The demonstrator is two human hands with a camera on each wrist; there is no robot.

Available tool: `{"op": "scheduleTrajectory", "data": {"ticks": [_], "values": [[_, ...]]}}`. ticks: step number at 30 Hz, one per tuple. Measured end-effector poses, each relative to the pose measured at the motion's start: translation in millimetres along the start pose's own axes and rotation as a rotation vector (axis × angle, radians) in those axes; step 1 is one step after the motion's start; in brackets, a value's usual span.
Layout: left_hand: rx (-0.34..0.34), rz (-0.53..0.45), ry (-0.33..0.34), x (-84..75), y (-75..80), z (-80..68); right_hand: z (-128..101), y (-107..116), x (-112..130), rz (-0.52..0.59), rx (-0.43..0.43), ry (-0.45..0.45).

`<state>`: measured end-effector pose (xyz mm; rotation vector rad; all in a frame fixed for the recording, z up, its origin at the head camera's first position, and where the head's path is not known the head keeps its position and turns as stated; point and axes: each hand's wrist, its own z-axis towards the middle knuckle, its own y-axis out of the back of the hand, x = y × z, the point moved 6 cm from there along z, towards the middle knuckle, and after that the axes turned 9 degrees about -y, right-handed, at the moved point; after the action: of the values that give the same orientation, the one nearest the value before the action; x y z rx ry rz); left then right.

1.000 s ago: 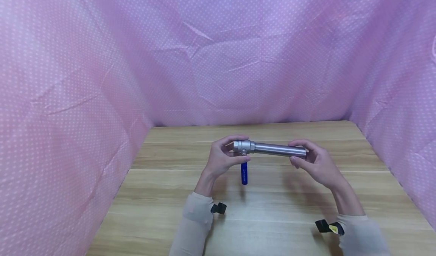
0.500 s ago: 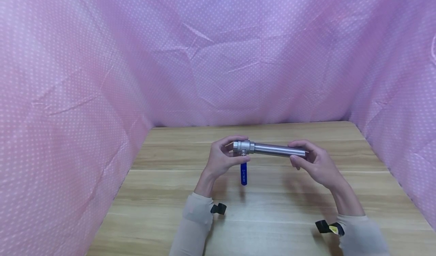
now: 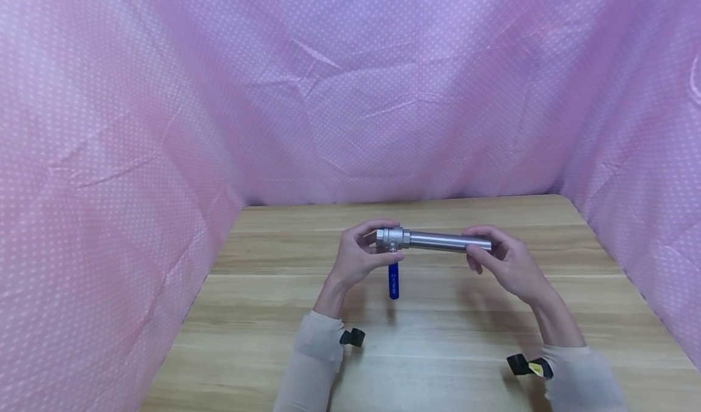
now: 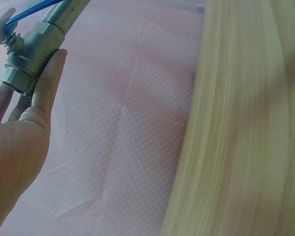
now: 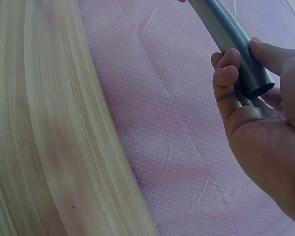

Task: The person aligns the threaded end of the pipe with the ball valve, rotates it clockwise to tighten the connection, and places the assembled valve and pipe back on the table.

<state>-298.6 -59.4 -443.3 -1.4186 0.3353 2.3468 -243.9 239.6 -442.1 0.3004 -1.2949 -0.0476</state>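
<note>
From the head view, the left hand (image 3: 358,255) grips the valve (image 3: 392,238) with fingers over its top and thumb below, and the right hand (image 3: 506,260) holds the far end of the pipe (image 3: 449,241), fingers curled round it. Valve and pipe are joined in one line, held level above the table (image 3: 438,327), roughly at its middle and not touching it. The blue handle (image 3: 393,280) hangs straight down from the valve.

The left wrist view adds what the head view cannot: the open threaded end of the valve (image 4: 32,56) faces the palm (image 4: 17,147), the thumb lies along its side, and raised lettering shows on the body, too small to read. Only a sliver of the handle (image 4: 32,10) shows here.

The right wrist view shows the hollow end of the pipe (image 5: 236,49) by the right palm (image 5: 268,142), two fingertips (image 5: 226,69) on one side and the thumb on the other.

Only the head view takes in the pink dotted cloth (image 3: 350,83) hung on three sides and both sleeves with dark wrist straps
</note>
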Motion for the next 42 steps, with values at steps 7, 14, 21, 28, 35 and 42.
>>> {"op": "scheduleTrajectory", "data": {"ticks": [7,14,21,28,35,42], "values": [[0.002,-0.001,0.003,-0.9,-2.9,0.7,-1.7,0.1,3.5,0.019,0.011,-0.009],[-0.001,-0.006,0.008,-0.3,-3.8,0.9,-3.1,1.5,3.4,0.075,0.023,0.029],[-0.005,-0.008,0.01,-1.6,-4.1,-0.8,-3.6,2.2,0.8,0.027,0.007,0.024],[-0.01,-0.011,-0.001,-3.3,-4.5,-2.6,-3.8,1.4,2.5,-0.017,0.011,-0.007],[-0.013,-0.009,0.001,-3.6,-5.5,-4.1,-5.7,1.7,4.8,-0.017,0.014,-0.004],[-0.016,-0.004,-0.004,-3.4,-5.9,-5.1,-5.9,2.1,4.7,0.023,0.021,0.023]]}}
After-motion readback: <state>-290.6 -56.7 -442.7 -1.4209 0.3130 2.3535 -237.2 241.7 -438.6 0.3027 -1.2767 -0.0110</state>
